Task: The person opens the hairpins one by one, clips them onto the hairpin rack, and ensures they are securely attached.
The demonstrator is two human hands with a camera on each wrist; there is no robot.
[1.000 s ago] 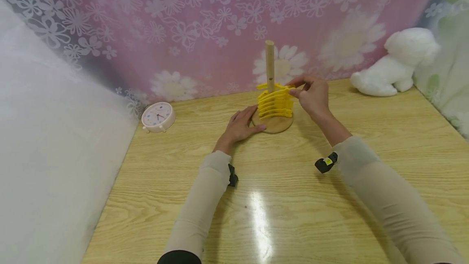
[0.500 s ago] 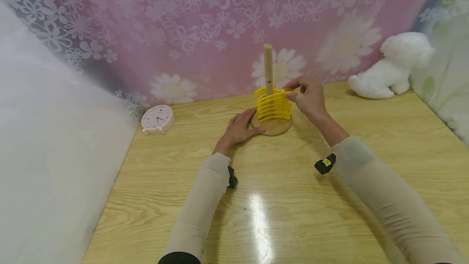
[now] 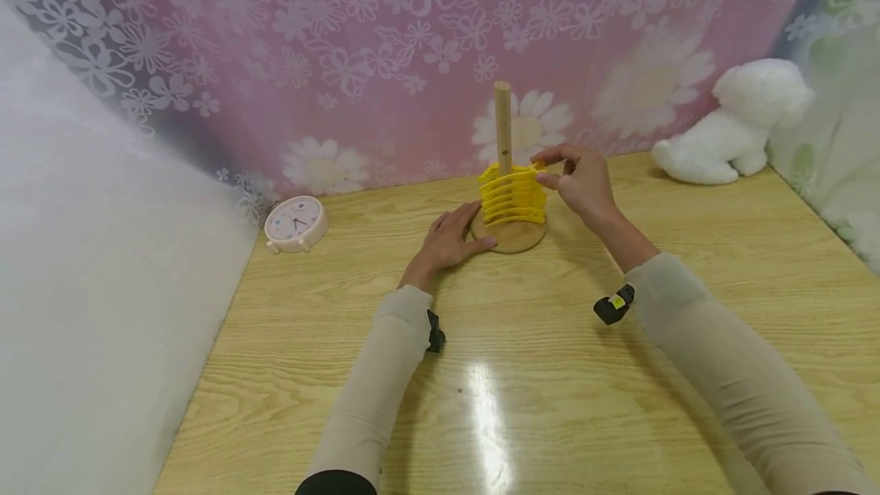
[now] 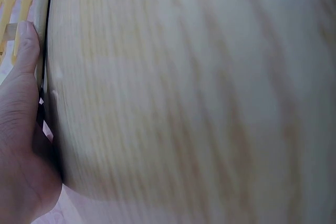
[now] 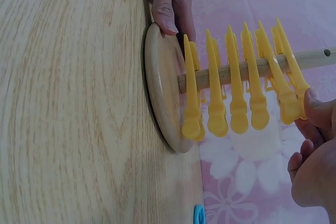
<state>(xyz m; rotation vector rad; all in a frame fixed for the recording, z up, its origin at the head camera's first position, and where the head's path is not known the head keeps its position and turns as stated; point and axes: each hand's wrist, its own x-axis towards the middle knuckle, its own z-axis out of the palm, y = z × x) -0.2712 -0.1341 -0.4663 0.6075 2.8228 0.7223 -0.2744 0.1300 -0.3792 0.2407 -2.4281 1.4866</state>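
A wooden stand with a round base (image 3: pixel 512 238) and upright dowel (image 3: pixel 503 124) stands near the table's back. Several yellow plastic clips (image 3: pixel 505 201) grip the dowel in a column, their handles pointing right. My right hand (image 3: pixel 581 183) pinches the handle of the topmost clip (image 5: pixel 294 72) between thumb and forefinger; that clip lies across the dowel. Wrapped against the base's left side, my left hand (image 3: pixel 450 239) holds it with the thumb on the front rim. In the left wrist view, the left hand (image 4: pixel 21 114) shows only at the left edge.
A pink alarm clock (image 3: pixel 297 221) lies at the table's back left. A white plush dog (image 3: pixel 739 124) sits at the back right. Behind the table hangs a pink flowered cloth (image 3: pixel 385 59). A small blue object (image 5: pixel 199 215) shows low in the right wrist view.
The topmost clip has settled more evenly in line with those below it. My right hand stays pinched on its handle, and my left hand keeps its place at the base.
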